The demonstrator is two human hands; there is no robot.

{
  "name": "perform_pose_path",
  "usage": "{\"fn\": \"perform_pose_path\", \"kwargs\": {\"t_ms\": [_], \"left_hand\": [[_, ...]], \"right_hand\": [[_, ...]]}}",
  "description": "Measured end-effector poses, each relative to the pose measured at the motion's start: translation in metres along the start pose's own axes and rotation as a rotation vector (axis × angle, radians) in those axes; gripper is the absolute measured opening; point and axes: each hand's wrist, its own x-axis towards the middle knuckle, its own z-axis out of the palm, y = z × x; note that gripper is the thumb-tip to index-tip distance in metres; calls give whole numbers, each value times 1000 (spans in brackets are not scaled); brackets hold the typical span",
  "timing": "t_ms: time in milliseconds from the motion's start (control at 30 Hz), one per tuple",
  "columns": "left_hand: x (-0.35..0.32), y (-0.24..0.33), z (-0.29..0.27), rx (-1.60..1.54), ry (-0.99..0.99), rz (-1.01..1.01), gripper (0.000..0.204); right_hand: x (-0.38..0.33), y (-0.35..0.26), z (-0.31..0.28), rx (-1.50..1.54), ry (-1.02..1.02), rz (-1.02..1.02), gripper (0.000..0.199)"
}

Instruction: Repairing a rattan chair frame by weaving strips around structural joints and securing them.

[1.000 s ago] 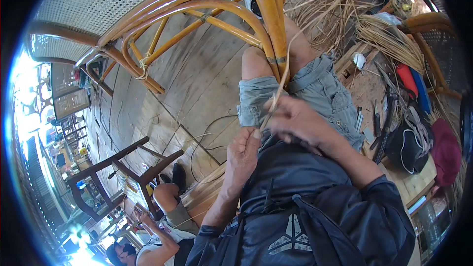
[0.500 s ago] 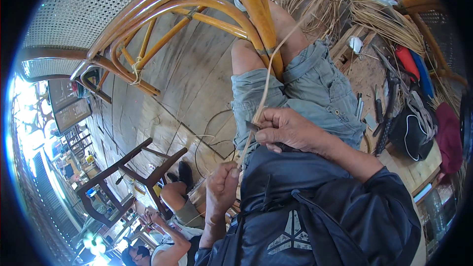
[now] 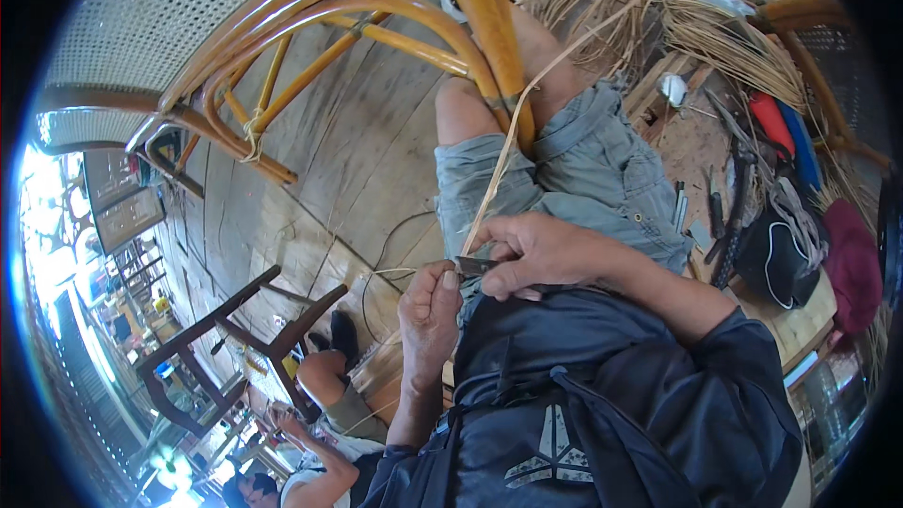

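Note:
A long pale rattan strip (image 3: 501,165) runs from my hands up over my lap and the yellow cane chair leg toward the far right. My left hand (image 3: 430,312) is closed, pinching the strip's near end between thumb and fingers. In my right hand (image 3: 550,254) is a small knife, its short dark blade (image 3: 476,265) lying against the strip just beside my left fingertips. The knife's handle is mostly hidden in my right palm. Both hands meet in front of my waist, above my grey-green shorts (image 3: 602,216).
A glossy cane chair (image 3: 395,14) with a woven panel leans over my knees. Loose rattan strips (image 3: 729,47) lie far right, near tools, a black cap (image 3: 776,263) and a maroon cloth (image 3: 851,263). A dark wooden frame (image 3: 254,339) and another person (image 3: 324,452) are at the left.
My right hand with the knife has slid down the strip, toward me, and now meets my left hand. My left hand has risen slightly, still pinching the strip.

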Motion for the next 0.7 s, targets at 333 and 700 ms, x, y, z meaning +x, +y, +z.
{"fn": "perform_pose_path", "kwargs": {"t_ms": [333, 700], "left_hand": [[-24, 3, -28, 521, -116, 24, 15], [-65, -4, -84, 422, -129, -105, 14]], "right_hand": [[2, 37, -10, 395, 49, -193, 25], [-5, 14, -23, 364, 311, 10, 26]]}}
